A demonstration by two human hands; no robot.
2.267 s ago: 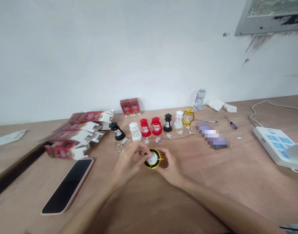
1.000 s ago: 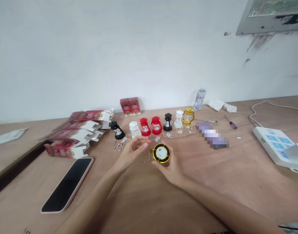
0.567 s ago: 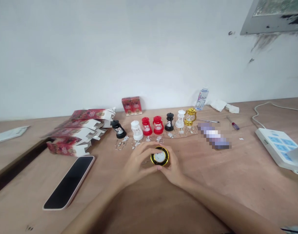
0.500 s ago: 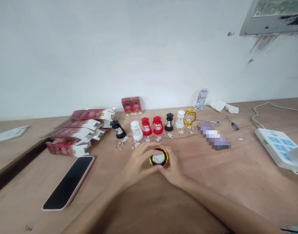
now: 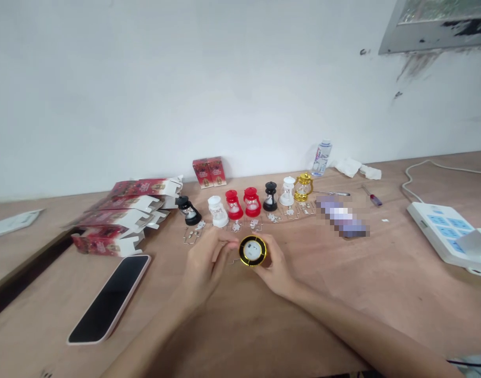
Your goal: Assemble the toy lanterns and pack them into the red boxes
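Observation:
My right hand (image 5: 279, 268) grips a small gold lantern (image 5: 253, 251), its round black-and-gold underside turned up toward me with a white disc in the middle. My left hand (image 5: 209, 260) is just left of it, thumb and fingertips pinched together close to the rim. Whatever may be in that pinch is too small to make out. Beyond the hands stands a row of mini lanterns: a black lantern (image 5: 188, 211), a white lantern (image 5: 217, 211), a red lantern (image 5: 234, 205) and a gold lantern (image 5: 303, 187) among them. Small wire handles and loose parts (image 5: 193, 233) lie in front of the row.
Opened red boxes (image 5: 114, 220) are piled at the left, above a phone (image 5: 110, 299). Two red boxes (image 5: 209, 172) and a water bottle (image 5: 322, 157) stand by the wall. At the right are a screwdriver (image 5: 374, 199), a blurred purple object (image 5: 342, 216) and a power strip (image 5: 440, 231).
My left hand has come off the gold lantern and drawn left, its fingers closing into a pinch. My right hand keeps hold of the lantern. The view has shifted slightly.

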